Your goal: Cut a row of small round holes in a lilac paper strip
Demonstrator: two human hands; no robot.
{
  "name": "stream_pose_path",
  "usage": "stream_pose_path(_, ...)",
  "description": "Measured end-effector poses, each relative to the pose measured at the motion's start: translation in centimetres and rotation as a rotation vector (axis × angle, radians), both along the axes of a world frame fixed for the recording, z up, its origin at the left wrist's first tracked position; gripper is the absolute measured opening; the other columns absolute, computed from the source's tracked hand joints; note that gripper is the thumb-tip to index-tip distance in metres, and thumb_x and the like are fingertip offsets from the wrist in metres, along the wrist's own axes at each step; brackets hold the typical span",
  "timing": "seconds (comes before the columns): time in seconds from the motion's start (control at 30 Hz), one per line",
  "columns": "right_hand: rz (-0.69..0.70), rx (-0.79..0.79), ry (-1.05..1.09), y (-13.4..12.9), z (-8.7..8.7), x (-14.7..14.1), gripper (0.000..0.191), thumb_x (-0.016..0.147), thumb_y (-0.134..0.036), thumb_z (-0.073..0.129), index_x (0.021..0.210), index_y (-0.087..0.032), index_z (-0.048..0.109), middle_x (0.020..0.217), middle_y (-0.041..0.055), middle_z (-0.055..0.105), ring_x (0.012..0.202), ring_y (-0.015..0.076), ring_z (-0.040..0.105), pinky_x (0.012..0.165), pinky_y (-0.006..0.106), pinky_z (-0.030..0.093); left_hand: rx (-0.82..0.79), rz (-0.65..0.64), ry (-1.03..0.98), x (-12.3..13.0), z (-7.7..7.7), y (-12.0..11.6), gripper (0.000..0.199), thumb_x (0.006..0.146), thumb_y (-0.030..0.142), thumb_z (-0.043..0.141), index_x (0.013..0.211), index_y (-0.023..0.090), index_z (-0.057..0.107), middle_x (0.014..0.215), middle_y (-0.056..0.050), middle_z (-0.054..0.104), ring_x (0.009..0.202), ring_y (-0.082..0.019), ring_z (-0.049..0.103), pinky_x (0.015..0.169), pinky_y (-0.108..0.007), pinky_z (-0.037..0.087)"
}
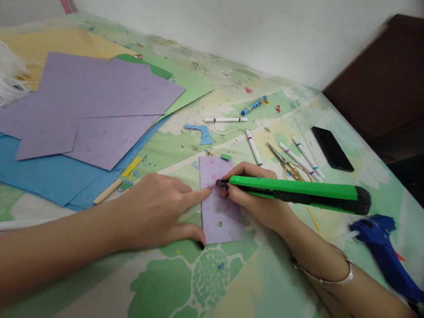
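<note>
A small purple sheet [224, 232] lies on the table between my hands, with small cut holes and pink circles drawn along its middle. My left hand [156, 211] presses on its left edge, index finger stretched out and thumb apart; the other fingers are curled under. My right hand [261, 206] grips a green utility knife [298, 187] low near its front end, the handle pointing off to the right. The knife's tip is down at the sheet, just beyond my left fingertip. A small green scrap [226, 157] sits at the sheet's far edge.
Large purple sheets [92, 91] overlap blue sheets [45, 170] on the left. Beyond my right hand lie scissors [288, 166], several markers [253, 146], a black phone [332, 149] and a rolled blue tube [254, 105]. A blue glue gun [384, 256] rests near my right forearm.
</note>
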State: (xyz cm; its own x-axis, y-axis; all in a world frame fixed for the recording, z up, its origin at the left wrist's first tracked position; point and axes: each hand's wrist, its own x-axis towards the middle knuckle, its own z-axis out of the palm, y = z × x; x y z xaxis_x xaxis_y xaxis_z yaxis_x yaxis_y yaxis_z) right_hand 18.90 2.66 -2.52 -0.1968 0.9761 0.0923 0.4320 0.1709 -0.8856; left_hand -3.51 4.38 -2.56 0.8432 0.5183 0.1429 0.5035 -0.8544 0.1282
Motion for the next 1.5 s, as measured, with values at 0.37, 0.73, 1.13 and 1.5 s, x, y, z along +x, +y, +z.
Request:
stream_pose_path(0.37,-0.044,0.035,-0.075,-0.1,-0.1,-0.2,0.008,0.074,-0.013,0.061,0.08,-0.017,0.063,0.073,0.0015,0.069,0.068,0.015,0.063,0.06,0.027,0.049,-0.039,0.042,0.061,0.3,0.4,-0.2,0.069,0.079,0.066,0.057,0.127,0.016,0.059,0.076,-0.005,0.071,0.071,-0.027,0.068,0.059,-0.035,0.045)
stream_pose_path(0.73,-0.061,0.027,-0.059,-0.3,-0.1,-0.2,0.006,0.073,-0.015,0.062,0.079,-0.017,0.064,0.072,0.0018,0.069,0.068,0.0153,0.064,0.06,0.027,0.05,0.006,0.019,0.019,0.3,0.2,-0.2,0.068,0.078,0.065,0.059,0.125,0.016,0.06,0.072,-0.003,0.07,0.068,-0.026,0.068,0.054,-0.034,0.043)
stream_pose_path(1.13,-0.081,0.021,-0.074,-0.2,0.0,-0.4,0.006,0.073,-0.016,0.063,0.079,-0.018,0.065,0.072,0.0013,0.07,0.066,0.0146,0.064,0.059,0.025,0.048,-0.012,0.032,0.034,0.3,0.4,-0.3,0.067,0.077,0.065,0.061,0.123,0.017,0.061,0.071,-0.003,0.069,0.068,-0.026,0.067,0.055,-0.034,0.043)
stream_pose_path(1.5,-0.078,0.034,-0.048,-0.2,0.1,-0.4,0.008,0.071,-0.015,0.064,0.079,-0.017,0.067,0.073,0.0026,0.071,0.066,0.015,0.064,0.061,0.025,0.049,0.137,0.018,-0.135,1.1,-0.7,-1.1,0.066,0.079,0.066,0.058,0.112,0.009,0.065,0.059,-0.002,0.065,0.053,-0.022,0.063,0.047,-0.032,0.038)
